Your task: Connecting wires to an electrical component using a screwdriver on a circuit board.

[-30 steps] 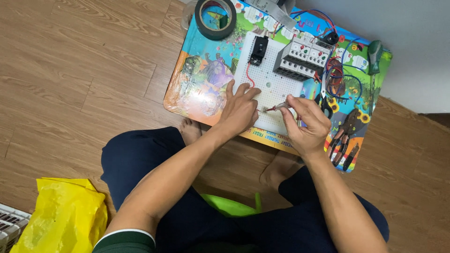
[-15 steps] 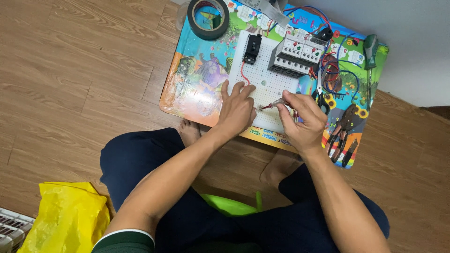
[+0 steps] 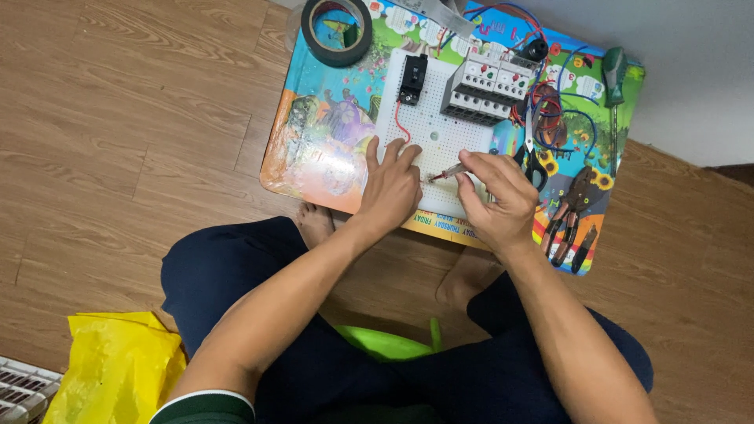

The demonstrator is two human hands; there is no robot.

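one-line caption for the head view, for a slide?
Left hand steadies white perforated board; right hand holds a small screwdriver over it.

On the colourful table (image 3: 314, 165) lay one white perforated board (image 3: 440, 133), and counts run from there. On the board sat one black switch (image 3: 412, 78) and one grey breaker block (image 3: 487, 86). Left of it was one tape roll (image 3: 338, 31); right of it were one scissors (image 3: 532, 153), one green screwdriver (image 3: 613, 74) and two pliers (image 3: 572, 220).
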